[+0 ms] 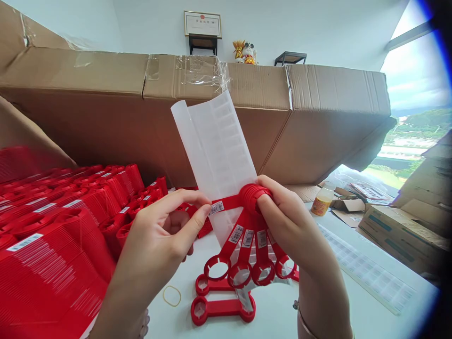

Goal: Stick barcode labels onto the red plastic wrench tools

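Note:
My right hand (290,219) is closed around the stacked ring ends of several red plastic ring-ended bars (254,194). Most of these bars fan out downward, each with a white barcode label (247,238) on its shank and an open ring at the lower end. One bar points left, and my left hand (164,228) pinches at the outer end of its barcode label (216,207) between thumb and forefinger. Behind the bars stands a translucent white label sheet (222,146), curled along its left edge. Another red double-ringed bar (223,308) lies on the table below.
Bundled red bars (52,235) with barcode labels fill the left side. A rubber band (172,295) lies on the white table (278,310). At right are a label sheet (367,268), a jar (322,200) and a carton (399,235). Large cardboard flaps (212,122) rise behind.

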The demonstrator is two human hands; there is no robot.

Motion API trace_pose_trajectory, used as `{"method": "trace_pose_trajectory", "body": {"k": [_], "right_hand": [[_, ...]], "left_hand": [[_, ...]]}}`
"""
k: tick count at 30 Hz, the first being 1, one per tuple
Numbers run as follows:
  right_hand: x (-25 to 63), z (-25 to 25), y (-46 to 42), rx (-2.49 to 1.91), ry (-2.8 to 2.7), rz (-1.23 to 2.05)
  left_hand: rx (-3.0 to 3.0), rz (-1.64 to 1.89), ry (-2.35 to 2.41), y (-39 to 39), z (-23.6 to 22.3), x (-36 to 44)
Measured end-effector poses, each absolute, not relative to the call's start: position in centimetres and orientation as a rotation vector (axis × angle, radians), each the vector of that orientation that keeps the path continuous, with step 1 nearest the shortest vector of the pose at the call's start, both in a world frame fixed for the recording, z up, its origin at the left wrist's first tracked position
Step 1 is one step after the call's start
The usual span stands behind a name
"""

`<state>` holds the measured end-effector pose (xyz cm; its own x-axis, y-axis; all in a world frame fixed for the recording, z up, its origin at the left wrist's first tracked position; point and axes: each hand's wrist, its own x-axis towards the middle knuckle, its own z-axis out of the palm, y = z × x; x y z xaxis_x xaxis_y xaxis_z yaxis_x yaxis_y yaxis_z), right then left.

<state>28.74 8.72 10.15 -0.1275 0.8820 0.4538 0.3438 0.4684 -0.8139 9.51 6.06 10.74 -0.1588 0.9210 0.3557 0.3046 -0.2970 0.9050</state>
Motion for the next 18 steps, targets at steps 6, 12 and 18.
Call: {"method": "trace_pose_trajectory", "body": {"k": [6,12,18], "right_hand": [[28.63,9.99,8.67,-1.035,-1.711,0.656],[28.74,9.56,8.89,-1.018,-1.715,0.655],[28.69,9.73,8.75,-1.035,-1.720,0.653]], "left_hand": [[1.595,1.499,1.390,6.33,10.64,9.47],[1.578,1.463,1.395,6.38,10.72,9.35],[1.579,1.468,1.393,6.56,10.66,9.21]]}}
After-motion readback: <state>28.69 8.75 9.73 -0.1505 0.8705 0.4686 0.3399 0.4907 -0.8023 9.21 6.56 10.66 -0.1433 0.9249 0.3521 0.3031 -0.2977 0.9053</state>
